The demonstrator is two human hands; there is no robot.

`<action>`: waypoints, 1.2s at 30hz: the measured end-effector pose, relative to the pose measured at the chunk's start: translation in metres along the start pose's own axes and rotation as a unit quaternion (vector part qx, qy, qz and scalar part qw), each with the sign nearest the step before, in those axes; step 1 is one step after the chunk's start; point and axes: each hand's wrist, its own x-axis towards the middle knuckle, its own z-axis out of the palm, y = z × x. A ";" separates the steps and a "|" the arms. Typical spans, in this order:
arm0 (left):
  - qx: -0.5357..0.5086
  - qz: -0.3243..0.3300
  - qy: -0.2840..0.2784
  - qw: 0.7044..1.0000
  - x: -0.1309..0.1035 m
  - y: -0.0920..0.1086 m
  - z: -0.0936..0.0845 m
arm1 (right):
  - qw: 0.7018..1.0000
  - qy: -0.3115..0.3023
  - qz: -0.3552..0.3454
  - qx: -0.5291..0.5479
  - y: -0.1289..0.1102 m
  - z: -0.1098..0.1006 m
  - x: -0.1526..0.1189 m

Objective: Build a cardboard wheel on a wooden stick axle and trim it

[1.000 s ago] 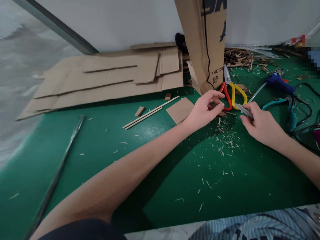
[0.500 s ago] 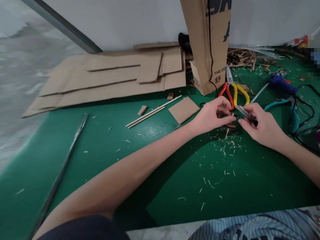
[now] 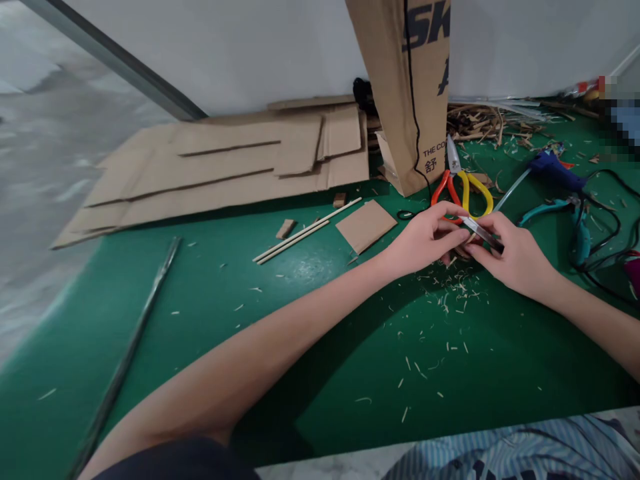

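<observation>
My right hand [image 3: 520,257] is closed around a craft knife [image 3: 484,234], its blade pointing left toward the fingers of my other hand. Between the fingertips of my left hand [image 3: 427,235] is a small brown piece [image 3: 461,252], mostly hidden; its material is unclear. The blade lies just above this piece, and the hands nearly meet. Pale shavings [image 3: 457,283] are scattered on the green table below. Just behind the hands rest scissors [image 3: 453,180] with one red and one yellow handle.
Two thin wooden sticks [image 3: 307,231], a cardboard square [image 3: 367,227] and small brown blocks [image 3: 285,229] lie left of the hands. Cardboard sheets [image 3: 225,170] and a tall carton [image 3: 415,120] stand behind. Rightward are a blue glue gun [image 3: 557,170], teal pliers [image 3: 580,233] and cables.
My right hand with the craft knife has moved left, bringing the blade against or over the small piece. The view has shifted slightly.
</observation>
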 end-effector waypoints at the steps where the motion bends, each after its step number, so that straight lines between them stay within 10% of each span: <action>1: 0.025 0.011 0.000 1.000 -0.001 0.000 0.000 | 1.000 0.001 0.001 0.001 0.000 0.000 0.000; 13: 0.271 0.093 0.023 0.958 -0.002 -0.002 -0.004 | 0.999 0.033 0.037 0.003 -0.001 0.001 0.004; 26: -0.057 0.063 0.070 0.994 0.007 -0.013 -0.010 | 0.996 0.033 0.067 0.049 0.001 0.001 0.003; 36: -0.034 0.040 0.121 0.991 0.009 -0.011 -0.013 | 0.998 0.025 0.049 0.036 0.000 0.000 0.002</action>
